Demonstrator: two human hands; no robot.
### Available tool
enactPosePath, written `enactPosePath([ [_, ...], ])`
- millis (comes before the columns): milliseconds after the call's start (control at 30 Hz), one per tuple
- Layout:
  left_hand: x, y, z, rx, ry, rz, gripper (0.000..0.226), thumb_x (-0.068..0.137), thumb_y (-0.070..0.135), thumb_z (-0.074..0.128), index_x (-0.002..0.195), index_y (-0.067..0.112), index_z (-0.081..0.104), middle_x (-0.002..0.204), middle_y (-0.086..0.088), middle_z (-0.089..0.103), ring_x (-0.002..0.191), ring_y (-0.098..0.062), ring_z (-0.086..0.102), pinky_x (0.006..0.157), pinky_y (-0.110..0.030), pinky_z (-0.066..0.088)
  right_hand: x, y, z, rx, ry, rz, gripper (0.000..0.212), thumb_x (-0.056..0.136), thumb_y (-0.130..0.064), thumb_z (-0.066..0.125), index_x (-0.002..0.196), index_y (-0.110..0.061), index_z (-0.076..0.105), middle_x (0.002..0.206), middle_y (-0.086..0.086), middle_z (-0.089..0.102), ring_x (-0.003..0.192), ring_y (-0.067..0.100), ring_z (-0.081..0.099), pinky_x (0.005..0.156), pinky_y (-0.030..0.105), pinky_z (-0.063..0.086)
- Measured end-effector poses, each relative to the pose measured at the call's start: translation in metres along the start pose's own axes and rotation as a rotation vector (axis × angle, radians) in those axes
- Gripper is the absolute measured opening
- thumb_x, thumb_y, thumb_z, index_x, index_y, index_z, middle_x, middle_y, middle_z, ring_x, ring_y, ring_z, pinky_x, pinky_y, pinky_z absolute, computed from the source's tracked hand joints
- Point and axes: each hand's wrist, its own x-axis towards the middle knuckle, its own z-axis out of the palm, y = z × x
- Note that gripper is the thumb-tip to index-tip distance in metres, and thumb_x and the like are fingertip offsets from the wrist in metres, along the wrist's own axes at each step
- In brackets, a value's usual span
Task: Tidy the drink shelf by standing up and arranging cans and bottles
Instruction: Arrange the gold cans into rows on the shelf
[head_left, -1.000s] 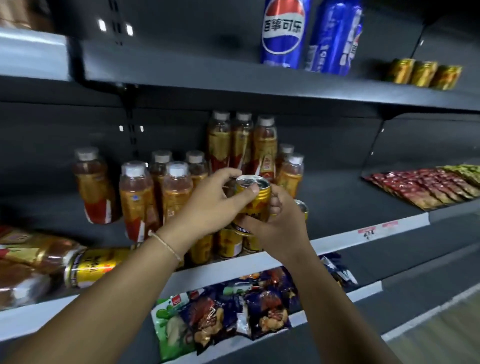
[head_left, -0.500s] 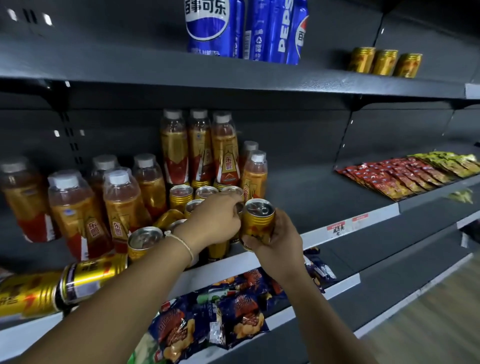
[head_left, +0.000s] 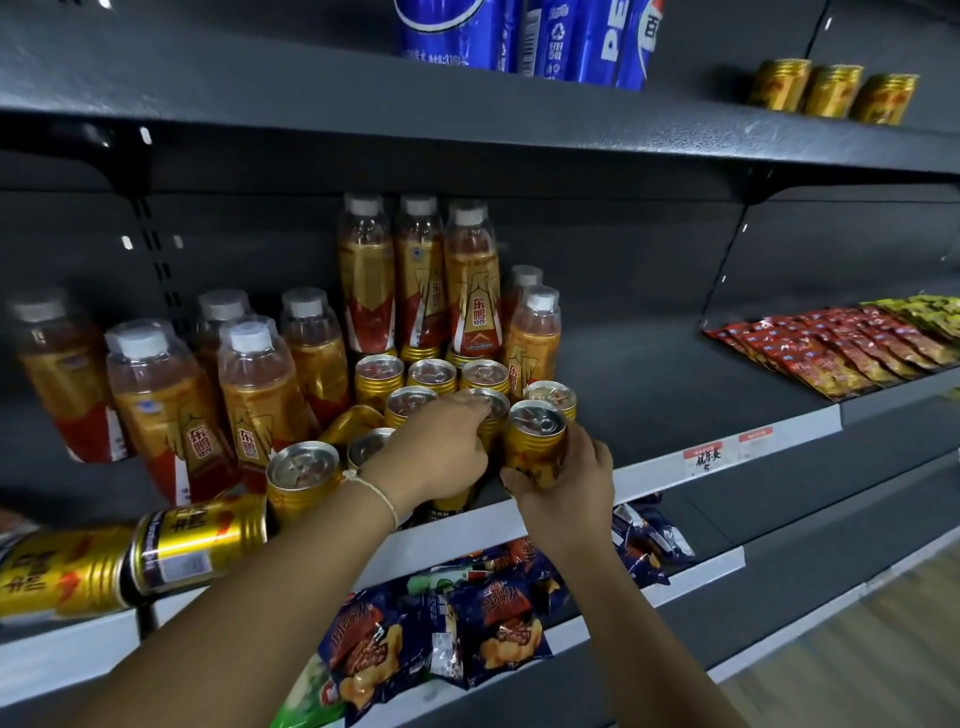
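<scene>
My right hand (head_left: 563, 480) grips an upright gold can (head_left: 535, 436) at the front of the middle shelf (head_left: 727, 452). My left hand (head_left: 439, 447) rests over another upright gold can (head_left: 491, 410) just left of it, fingers curled on its top. Several more gold cans (head_left: 405, 374) stand in rows behind. One gold can (head_left: 350, 421) lies tilted among them. Tall orange bottles (head_left: 470, 280) stand at the back, shorter orange bottles (head_left: 254, 400) to the left. Two gold cans (head_left: 200, 540) lie on their sides at the far left.
Blue cola cans (head_left: 524, 36) and three small gold cans (head_left: 831, 91) stand on the top shelf. Red snack packets (head_left: 841, 348) lie at the right. Blue snack bags (head_left: 467, 618) fill the lower shelf. The middle shelf has bare room right of the cans.
The gold can in my right hand came down from chest height to the shelf front beside the other cans. My left hand shifted onto the neighbouring can. The view swung left and closer.
</scene>
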Motion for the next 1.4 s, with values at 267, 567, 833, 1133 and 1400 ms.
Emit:
enactPosePath([
  [267,0.002,-0.004,0.005,0.02,0.036,0.06,0.053,0.088,0.011,0.047,0.14,0.009,0.048,0.15,-0.008,0.043,0.139,-0.022,0.037,0.114,-0.031,0.028,0.009,0.003,0.012,-0.036,0.095,0.048,0.087,0.07,-0.034,0.09,0.143,-0.019,0.044,0.137,0.006,0.047,0.12,0.022,0.052,0.086,0.026,0.04],
  [567,0.002,-0.009,0.008,-0.007,0.062,0.105,0.043,0.09,0.015,0.049,0.132,0.007,0.055,0.142,-0.008,0.05,0.134,-0.022,0.041,0.112,-0.033,0.032,0.019,0.003,0.021,-0.045,0.134,0.124,0.094,0.061,-0.032,0.096,0.139,-0.017,0.046,0.134,0.006,0.054,0.123,0.026,0.05,0.091,0.032,0.041],
  [833,0.003,-0.011,0.011,-0.029,0.107,0.138,0.041,0.09,0.017,0.052,0.13,0.008,0.055,0.138,-0.008,0.053,0.13,-0.023,0.043,0.109,-0.033,0.035,0.013,-0.001,0.017,-0.094,0.133,0.11,0.085,0.063,-0.035,0.095,0.132,-0.014,0.05,0.128,0.008,0.059,0.117,0.028,0.056,0.093,0.041,0.05],
  [1133,0.014,-0.005,0.0,-0.201,0.051,0.005,0.044,0.088,0.014,0.052,0.131,0.015,0.054,0.132,-0.003,0.052,0.119,-0.023,0.051,0.093,-0.03,0.044,0.033,-0.013,-0.013,-0.207,0.05,-0.032,0.048,0.091,-0.062,0.051,0.086,-0.017,0.066,0.084,0.003,0.067,0.091,0.027,0.06,0.069,0.03,0.042],
  [1400,0.065,0.015,-0.024,-0.416,0.104,-0.194,0.052,0.089,0.007,0.047,0.141,0.014,0.048,0.143,-0.006,0.05,0.13,-0.024,0.047,0.101,-0.027,0.039,0.116,-0.043,-0.032,-0.145,0.0,-0.146,0.039,0.089,-0.037,0.068,0.12,-0.014,0.062,0.105,0.001,0.06,0.114,0.028,0.057,0.086,0.033,0.044],
])
